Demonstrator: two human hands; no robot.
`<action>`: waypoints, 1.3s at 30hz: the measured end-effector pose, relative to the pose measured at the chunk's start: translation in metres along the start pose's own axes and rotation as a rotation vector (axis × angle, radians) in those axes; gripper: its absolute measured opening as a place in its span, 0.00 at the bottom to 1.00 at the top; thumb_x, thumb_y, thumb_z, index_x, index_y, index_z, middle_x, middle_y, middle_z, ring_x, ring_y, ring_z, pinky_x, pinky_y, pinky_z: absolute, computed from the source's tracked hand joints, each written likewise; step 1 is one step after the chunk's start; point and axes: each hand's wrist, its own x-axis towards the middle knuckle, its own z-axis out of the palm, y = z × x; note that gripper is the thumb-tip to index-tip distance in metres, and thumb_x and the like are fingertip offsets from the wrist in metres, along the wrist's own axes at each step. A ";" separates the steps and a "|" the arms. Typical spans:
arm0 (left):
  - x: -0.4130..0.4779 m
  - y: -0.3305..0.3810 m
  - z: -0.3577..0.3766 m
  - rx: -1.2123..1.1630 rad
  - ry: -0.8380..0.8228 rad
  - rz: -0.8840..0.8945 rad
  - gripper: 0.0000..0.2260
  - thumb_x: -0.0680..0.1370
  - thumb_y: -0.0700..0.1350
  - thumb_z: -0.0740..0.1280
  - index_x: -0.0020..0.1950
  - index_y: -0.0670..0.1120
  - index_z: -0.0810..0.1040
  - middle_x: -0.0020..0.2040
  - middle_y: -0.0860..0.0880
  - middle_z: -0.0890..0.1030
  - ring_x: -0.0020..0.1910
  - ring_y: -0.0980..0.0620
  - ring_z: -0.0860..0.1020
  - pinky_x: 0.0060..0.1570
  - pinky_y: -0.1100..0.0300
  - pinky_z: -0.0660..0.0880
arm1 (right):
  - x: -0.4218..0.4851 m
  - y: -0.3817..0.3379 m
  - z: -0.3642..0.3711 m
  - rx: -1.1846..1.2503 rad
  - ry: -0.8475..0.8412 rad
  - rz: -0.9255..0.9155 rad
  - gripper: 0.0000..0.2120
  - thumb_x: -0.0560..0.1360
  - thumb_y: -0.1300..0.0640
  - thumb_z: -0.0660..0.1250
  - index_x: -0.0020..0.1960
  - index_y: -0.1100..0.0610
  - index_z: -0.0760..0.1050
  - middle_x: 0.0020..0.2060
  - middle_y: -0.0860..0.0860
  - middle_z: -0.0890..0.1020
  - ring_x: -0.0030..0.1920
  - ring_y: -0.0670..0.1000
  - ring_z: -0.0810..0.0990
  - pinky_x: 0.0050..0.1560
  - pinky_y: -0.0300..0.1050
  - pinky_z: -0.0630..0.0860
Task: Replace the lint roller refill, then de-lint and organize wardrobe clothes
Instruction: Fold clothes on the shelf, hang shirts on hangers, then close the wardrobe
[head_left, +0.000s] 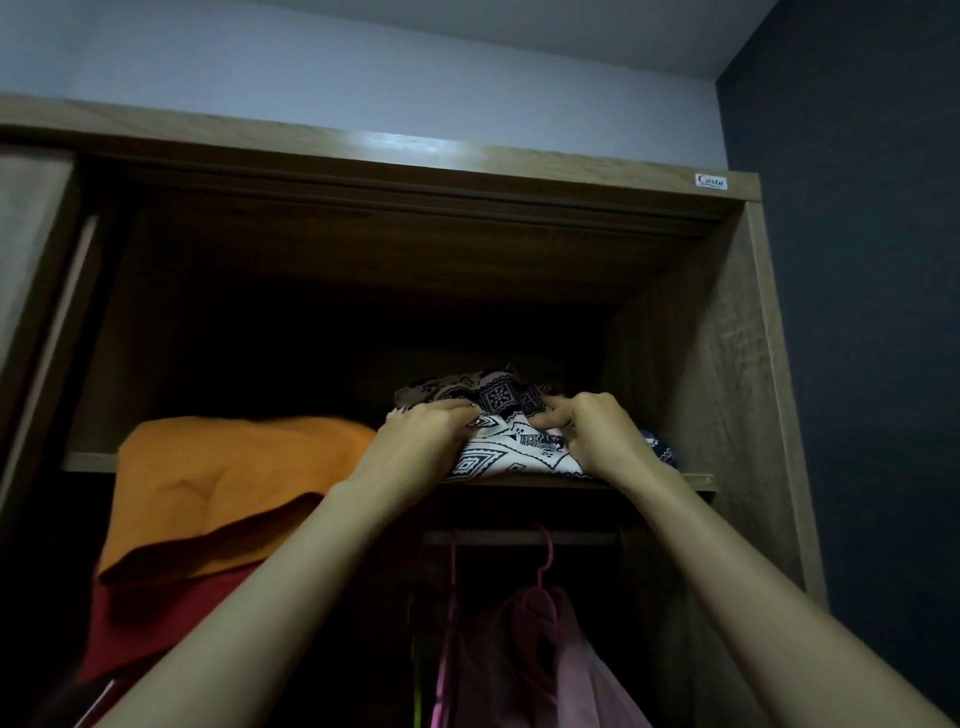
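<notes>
A folded black-and-white patterned garment lies on the upper wardrobe shelf, right of centre. Both my arms reach up to it. My left hand lies on its left side with the fingers curled onto the fabric. My right hand grips its right side, the fingers bent into the cloth. A second patterned, darker piece sits just behind it. No lint roller is in view.
An orange cloth hangs over the shelf edge at left, with red fabric under it. Below the shelf a pink hanger and pink garments hang from a rail. The wardrobe's side panel stands right; a dark wall lies beyond.
</notes>
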 end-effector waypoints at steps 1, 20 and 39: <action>0.000 0.001 -0.001 0.003 0.018 0.021 0.12 0.81 0.42 0.59 0.63 0.47 0.77 0.66 0.52 0.76 0.65 0.47 0.74 0.59 0.48 0.73 | -0.001 0.001 0.001 -0.007 0.040 0.001 0.25 0.71 0.76 0.61 0.61 0.55 0.79 0.68 0.54 0.73 0.69 0.53 0.70 0.70 0.48 0.67; 0.039 0.013 0.025 -0.045 -0.320 -0.029 0.25 0.81 0.62 0.45 0.78 0.60 0.46 0.80 0.53 0.43 0.78 0.48 0.40 0.72 0.39 0.38 | -0.011 0.047 -0.014 -0.296 -0.122 0.127 0.22 0.82 0.56 0.51 0.75 0.47 0.60 0.77 0.54 0.53 0.76 0.61 0.52 0.75 0.56 0.52; -0.044 0.000 0.003 0.206 0.262 0.132 0.24 0.80 0.54 0.52 0.71 0.45 0.72 0.69 0.46 0.75 0.69 0.47 0.72 0.68 0.43 0.65 | -0.068 -0.014 -0.003 0.031 0.447 -0.013 0.19 0.81 0.51 0.54 0.68 0.53 0.71 0.70 0.48 0.70 0.72 0.48 0.64 0.71 0.38 0.58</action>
